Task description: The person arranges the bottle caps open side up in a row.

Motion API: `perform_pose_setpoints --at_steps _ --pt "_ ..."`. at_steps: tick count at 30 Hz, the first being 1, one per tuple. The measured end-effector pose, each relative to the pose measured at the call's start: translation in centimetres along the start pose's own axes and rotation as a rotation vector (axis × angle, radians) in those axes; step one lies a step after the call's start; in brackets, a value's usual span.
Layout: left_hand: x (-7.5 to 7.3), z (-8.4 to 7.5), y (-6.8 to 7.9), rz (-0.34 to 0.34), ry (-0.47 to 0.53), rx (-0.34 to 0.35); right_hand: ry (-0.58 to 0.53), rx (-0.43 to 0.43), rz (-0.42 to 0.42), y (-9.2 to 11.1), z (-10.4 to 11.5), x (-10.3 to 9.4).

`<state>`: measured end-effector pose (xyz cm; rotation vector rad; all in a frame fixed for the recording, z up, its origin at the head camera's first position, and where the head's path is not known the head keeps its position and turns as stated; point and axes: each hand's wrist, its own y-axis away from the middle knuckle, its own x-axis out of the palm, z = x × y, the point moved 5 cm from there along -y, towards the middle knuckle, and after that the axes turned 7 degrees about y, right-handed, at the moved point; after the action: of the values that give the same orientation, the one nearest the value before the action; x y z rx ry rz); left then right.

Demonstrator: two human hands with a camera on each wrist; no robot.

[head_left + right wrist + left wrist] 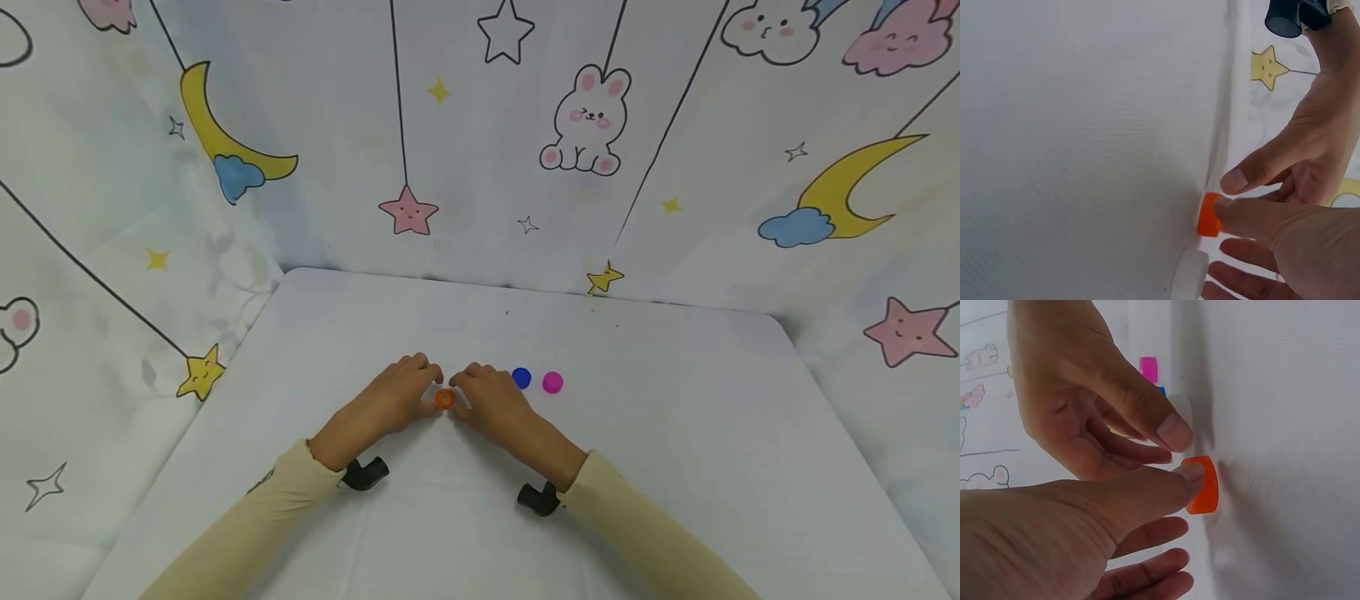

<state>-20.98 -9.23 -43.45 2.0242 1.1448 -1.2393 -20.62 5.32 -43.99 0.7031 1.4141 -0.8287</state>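
A small orange round piece (445, 398), with a marking on top, stands on the white table between the hands. My left hand (397, 393) is at its left side, and the thumb overlaps the piece in the left wrist view. On the other side is my right hand (495, 404), its thumb across the piece's edge in the right wrist view. Fingers of both hands are loosely bent and apart from the thumbs. Whether either thumb touches the piece is unclear. A white rounded piece (1190, 275) lies by the right fingers; in the head view the right hand hides it.
Right of the right hand lie a blue round piece (521, 378) and a pink one (552, 382). The white table (675, 467) meets a cartoon-printed cloth (465, 150) at the back and sides. A black device (365, 473) is strapped at each wrist.
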Motion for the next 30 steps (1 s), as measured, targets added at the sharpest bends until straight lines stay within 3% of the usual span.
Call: perform_pose_setpoints --at_steps 30 --pt "0.79 -0.11 -0.64 -0.023 -0.089 0.081 0.089 -0.006 0.017 -0.91 0.54 0.61"
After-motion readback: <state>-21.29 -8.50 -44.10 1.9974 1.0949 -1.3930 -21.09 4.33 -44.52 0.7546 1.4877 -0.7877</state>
